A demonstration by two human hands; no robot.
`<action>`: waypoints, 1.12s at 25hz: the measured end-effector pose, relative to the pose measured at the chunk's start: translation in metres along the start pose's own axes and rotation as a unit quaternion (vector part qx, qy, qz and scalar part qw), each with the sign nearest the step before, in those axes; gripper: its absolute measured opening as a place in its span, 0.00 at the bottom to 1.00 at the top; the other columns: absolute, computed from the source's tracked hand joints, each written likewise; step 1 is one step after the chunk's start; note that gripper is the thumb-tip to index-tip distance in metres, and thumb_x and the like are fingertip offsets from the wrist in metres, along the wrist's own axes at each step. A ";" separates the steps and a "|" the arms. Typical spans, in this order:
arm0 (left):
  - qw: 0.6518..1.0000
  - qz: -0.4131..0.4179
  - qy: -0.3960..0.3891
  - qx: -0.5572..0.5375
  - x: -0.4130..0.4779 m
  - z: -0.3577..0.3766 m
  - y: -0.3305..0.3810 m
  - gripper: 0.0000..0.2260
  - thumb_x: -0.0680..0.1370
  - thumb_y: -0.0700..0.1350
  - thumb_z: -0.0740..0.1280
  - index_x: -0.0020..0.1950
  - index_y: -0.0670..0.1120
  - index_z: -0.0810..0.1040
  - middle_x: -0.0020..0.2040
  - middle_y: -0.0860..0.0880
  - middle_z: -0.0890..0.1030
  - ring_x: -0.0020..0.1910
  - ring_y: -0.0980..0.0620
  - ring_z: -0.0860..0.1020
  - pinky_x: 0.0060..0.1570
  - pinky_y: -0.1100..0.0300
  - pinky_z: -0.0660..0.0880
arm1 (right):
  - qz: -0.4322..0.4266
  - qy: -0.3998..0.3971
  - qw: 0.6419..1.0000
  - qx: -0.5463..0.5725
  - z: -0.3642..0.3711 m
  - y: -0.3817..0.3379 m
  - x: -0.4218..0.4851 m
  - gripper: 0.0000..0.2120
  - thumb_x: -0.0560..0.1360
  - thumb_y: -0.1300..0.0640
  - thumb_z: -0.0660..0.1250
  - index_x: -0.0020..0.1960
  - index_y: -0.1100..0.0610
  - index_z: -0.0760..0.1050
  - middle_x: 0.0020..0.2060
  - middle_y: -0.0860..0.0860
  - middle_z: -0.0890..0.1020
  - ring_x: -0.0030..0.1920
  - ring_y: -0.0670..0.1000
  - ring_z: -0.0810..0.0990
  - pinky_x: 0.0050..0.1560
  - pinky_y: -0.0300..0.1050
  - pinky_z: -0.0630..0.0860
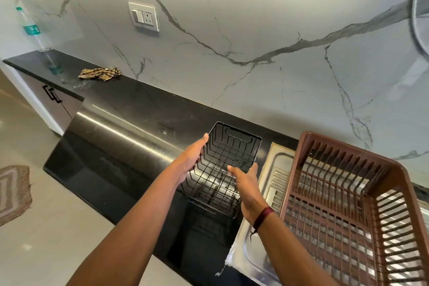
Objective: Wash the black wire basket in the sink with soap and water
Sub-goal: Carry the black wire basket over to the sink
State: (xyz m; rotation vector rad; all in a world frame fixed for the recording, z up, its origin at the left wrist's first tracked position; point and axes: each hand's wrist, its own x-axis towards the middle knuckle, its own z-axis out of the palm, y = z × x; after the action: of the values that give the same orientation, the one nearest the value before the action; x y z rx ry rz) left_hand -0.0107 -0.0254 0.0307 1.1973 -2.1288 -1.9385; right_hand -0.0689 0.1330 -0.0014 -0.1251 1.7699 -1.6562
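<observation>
The left hand (192, 158) and right hand (246, 183) flank the black wire basket (222, 165) with fingers nearly straight, laid against its sides rather than curled round the wires, as it sits on the black desk (130, 137) just left of the steel sink (276, 169). With so flat a hold it could slip or tip when lifted. The brown plastic crate (348, 204) on the sink side crowds the way right, so a wire could catch its rim; leftward the desk gives open room.
</observation>
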 end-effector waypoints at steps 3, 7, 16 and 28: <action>0.999 0.026 -0.001 -0.033 -0.011 -0.002 0.009 0.37 0.77 0.72 0.53 0.80 0.52 0.63 0.79 0.43 0.65 0.78 0.42 0.63 0.77 0.39 0.57 | -0.033 -0.015 0.999 -0.015 -0.009 -0.012 -0.007 0.47 0.76 0.51 0.68 0.78 0.47 0.35 0.79 0.51 0.45 0.76 0.56 0.54 0.73 0.58 0.55; 0.993 0.043 -0.021 -0.108 -0.037 0.001 0.018 0.41 0.76 0.74 0.53 0.80 0.47 0.63 0.79 0.41 0.62 0.79 0.41 0.57 0.77 0.41 0.52 | -0.067 -0.003 0.997 -0.037 -0.026 -0.034 -0.029 0.41 0.78 0.54 0.64 0.79 0.49 0.38 0.79 0.49 0.45 0.77 0.53 0.53 0.72 0.52 0.56; 0.987 0.103 -0.052 -0.109 -0.113 0.057 0.056 0.40 0.76 0.74 0.53 0.78 0.48 0.67 0.78 0.42 0.64 0.78 0.44 0.61 0.76 0.42 0.55 | -0.118 -0.012 0.992 -0.052 -0.092 -0.053 -0.080 0.41 0.77 0.49 0.65 0.79 0.49 0.40 0.78 0.48 0.47 0.77 0.52 0.52 0.71 0.50 0.56; 0.960 0.057 -0.188 -0.198 -0.200 0.236 0.073 0.25 0.83 0.60 0.54 0.53 0.43 0.83 0.44 0.42 0.87 0.40 0.47 0.86 0.35 0.58 0.81 | -0.099 0.045 0.994 0.013 -0.271 -0.034 -0.176 0.45 0.72 0.46 0.70 0.79 0.48 0.46 0.77 0.49 0.56 0.74 0.52 0.62 0.72 0.51 0.59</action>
State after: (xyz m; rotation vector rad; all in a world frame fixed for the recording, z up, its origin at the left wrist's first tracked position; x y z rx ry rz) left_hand -0.0230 0.2755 0.1319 0.6634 -1.7561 -2.5336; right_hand -0.0956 0.4450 0.0856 -0.2241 1.8532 -1.8502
